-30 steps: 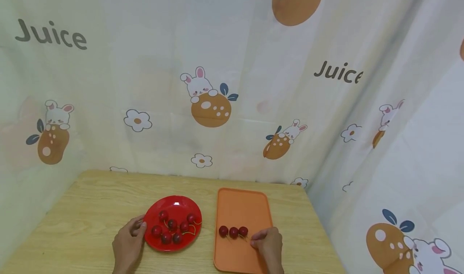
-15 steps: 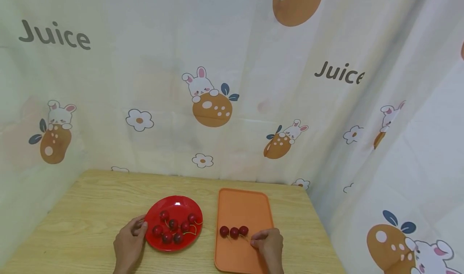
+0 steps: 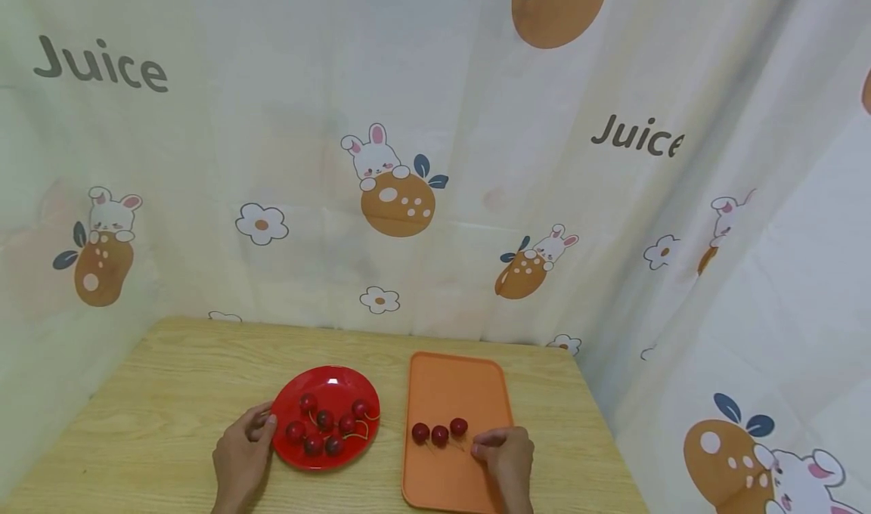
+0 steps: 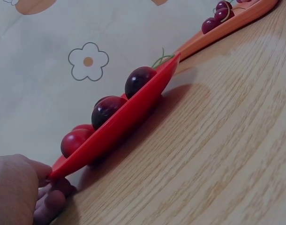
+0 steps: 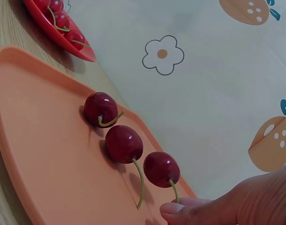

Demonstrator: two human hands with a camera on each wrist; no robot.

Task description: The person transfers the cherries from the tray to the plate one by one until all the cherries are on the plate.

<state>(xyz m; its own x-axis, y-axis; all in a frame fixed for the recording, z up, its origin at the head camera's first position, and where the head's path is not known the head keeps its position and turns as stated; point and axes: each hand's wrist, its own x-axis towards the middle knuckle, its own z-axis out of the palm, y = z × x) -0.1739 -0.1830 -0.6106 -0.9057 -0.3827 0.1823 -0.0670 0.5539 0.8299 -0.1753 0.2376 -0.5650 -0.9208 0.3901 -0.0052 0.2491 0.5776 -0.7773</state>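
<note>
On the left, my left hand [image 3: 241,457] holds the rim of a red plate [image 3: 327,383], thumb at the edge and fingers below it in the left wrist view. Several dark red cherries [image 4: 109,112] with stems lie in the plate. To its right is an orange tray [image 3: 452,393] bearing a row of three cherries. My right hand [image 3: 505,457] is over the tray's right side. In the right wrist view its thumb and finger pinch the stem of the nearest cherry [image 5: 161,169]. Beside that one sit the middle cherry [image 5: 124,144] and the far cherry [image 5: 101,109].
Both dishes stand side by side on a light wooden table [image 3: 184,370], with a narrow strip of wood between them. A pale curtain [image 3: 306,159] printed with rabbits, fruit and flowers hangs behind the table and along its sides.
My right hand has shifted slightly to the right, and the cherry nearest it has moved a little away from the middle one. The left hand and plate stay in place.
</note>
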